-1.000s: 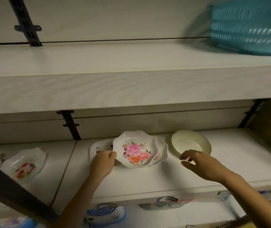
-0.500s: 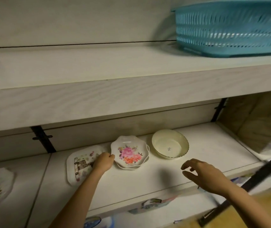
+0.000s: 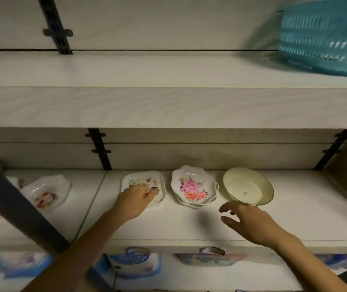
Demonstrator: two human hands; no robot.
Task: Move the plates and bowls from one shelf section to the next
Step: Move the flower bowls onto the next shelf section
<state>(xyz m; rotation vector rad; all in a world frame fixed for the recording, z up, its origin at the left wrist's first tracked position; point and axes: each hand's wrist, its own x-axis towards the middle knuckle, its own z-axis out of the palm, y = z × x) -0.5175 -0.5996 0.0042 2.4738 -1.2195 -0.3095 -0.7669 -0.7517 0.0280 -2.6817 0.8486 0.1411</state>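
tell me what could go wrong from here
1. The left hand curls over only the near edge of the rectangular plate; lifted that way it may tip or slip.
2. The flower plates beside it sit in an uneven stack, so a bump could shift them.
3. The right hand hovers open near the cream bowl; a hasty grab might knock it.

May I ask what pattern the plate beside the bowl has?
The plate has pink and orange flowers; head view.
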